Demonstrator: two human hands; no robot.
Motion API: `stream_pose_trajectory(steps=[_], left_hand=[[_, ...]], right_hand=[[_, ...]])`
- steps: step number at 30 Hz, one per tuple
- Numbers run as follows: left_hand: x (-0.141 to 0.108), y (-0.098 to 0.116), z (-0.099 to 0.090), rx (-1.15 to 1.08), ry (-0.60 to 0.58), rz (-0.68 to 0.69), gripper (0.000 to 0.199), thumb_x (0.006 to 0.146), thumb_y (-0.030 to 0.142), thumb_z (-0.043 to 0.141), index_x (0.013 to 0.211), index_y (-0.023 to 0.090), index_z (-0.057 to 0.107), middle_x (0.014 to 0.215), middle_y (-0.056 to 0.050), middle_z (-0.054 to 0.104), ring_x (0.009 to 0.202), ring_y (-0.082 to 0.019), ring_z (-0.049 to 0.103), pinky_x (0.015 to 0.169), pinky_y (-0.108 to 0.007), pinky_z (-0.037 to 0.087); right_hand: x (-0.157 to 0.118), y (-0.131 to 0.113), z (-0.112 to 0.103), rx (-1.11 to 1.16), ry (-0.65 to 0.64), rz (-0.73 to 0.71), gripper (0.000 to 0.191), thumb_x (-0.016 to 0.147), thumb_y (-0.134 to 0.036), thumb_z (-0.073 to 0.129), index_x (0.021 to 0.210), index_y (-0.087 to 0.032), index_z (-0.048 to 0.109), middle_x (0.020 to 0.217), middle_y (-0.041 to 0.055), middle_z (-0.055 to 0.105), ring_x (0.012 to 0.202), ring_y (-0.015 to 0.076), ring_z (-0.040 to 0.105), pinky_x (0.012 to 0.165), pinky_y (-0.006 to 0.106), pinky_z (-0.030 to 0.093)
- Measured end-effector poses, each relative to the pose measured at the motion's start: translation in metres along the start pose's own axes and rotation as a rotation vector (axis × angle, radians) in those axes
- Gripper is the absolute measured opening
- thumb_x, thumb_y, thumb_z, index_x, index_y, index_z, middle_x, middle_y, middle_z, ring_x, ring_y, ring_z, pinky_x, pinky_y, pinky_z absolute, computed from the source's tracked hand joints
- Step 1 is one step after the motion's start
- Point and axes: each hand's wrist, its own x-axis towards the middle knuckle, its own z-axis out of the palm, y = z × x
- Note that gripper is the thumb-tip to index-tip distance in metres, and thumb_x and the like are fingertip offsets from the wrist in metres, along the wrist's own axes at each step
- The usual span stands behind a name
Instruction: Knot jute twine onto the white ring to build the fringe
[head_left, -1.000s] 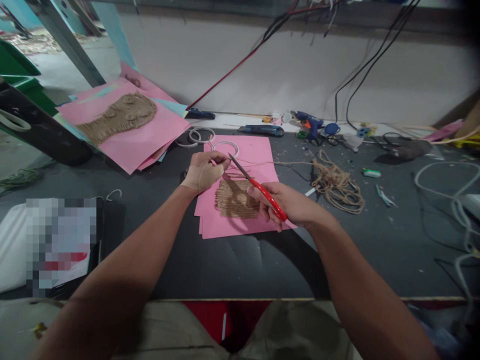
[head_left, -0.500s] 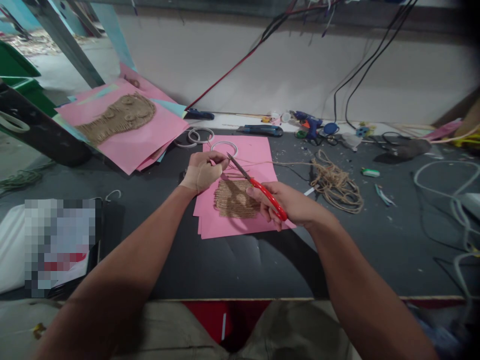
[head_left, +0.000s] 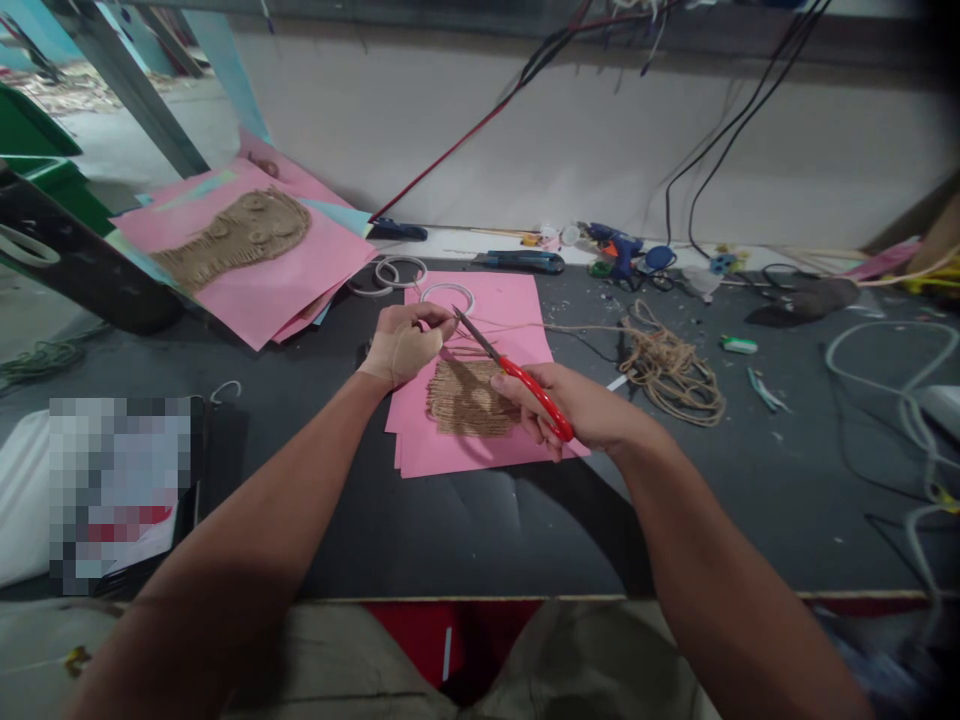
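My left hand [head_left: 409,342], with a beige wrap around its wrist and palm, pinches a thin strand of twine [head_left: 574,327] over the pink paper [head_left: 442,460]. That strand runs right to a loose tangle of brown twine [head_left: 671,375]. Wrapped around the red handles of a pair of scissors [head_left: 536,392], my right hand [head_left: 574,405] points the blades up and left, their tips close to my left fingertips. Below the blades, a patch of closely laid twine rows [head_left: 465,400] lies on the paper, partly covered by my right fingers. A few short twine pieces lie above the patch.
White rings [head_left: 401,271] lie behind my left hand. Along the wall are a box cutter [head_left: 525,262] and a blue glue gun [head_left: 622,255]. Pink sheets bearing a twine shape [head_left: 259,225] are at back left, beside a black cylinder [head_left: 90,260]. White cable [head_left: 892,365] loops at right.
Almost nothing differs. Both hands and the scissors hold the same pose, and the whole view has shifted very slightly.
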Motion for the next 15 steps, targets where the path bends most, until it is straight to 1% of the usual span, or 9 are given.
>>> stream_pose_trajectory(steps=[4,8,12,15], left_hand=[[-0.0006,0.0008,-0.0002,-0.015,-0.014,-0.003,0.013,0.076,0.024,0.069,0.076,0.016,0.079,0.066,-0.003,0.071,0.057,-0.011,0.049,0.057,-0.025,0.04],[-0.0007,-0.0005,0.0009,-0.025,-0.008,-0.012,0.012,0.076,0.023,0.07,0.077,0.015,0.079,0.064,-0.002,0.069,0.056,-0.01,0.048,0.057,-0.025,0.041],[-0.0002,-0.0019,0.0006,0.012,-0.013,0.004,0.014,0.078,0.027,0.071,0.078,0.016,0.079,0.067,-0.002,0.071,0.057,-0.01,0.049,0.059,-0.026,0.042],[0.0006,-0.0045,0.001,0.008,0.0,0.004,0.015,0.078,0.028,0.071,0.078,0.016,0.079,0.066,-0.002,0.071,0.058,-0.011,0.05,0.059,-0.026,0.042]], right_hand=[[0.0006,0.0032,-0.0006,0.011,-0.007,-0.033,0.043,0.09,-0.058,0.065,0.072,-0.022,0.051,0.046,-0.0032,0.057,0.033,0.0117,0.054,0.032,0.021,0.042],[0.0019,0.0022,0.0021,0.029,-0.005,-0.005,0.043,0.088,-0.06,0.065,0.074,-0.022,0.053,0.045,-0.0035,0.057,0.031,0.0121,0.051,0.031,0.022,0.042],[0.0035,0.0015,0.0053,0.058,0.038,0.008,0.045,0.088,-0.062,0.065,0.074,-0.021,0.053,0.044,-0.0034,0.055,0.029,0.0115,0.047,0.029,0.023,0.042],[0.0055,0.0016,0.005,0.073,0.103,0.012,0.046,0.087,-0.064,0.064,0.076,-0.021,0.055,0.044,-0.0027,0.055,0.03,0.011,0.046,0.029,0.023,0.042]])
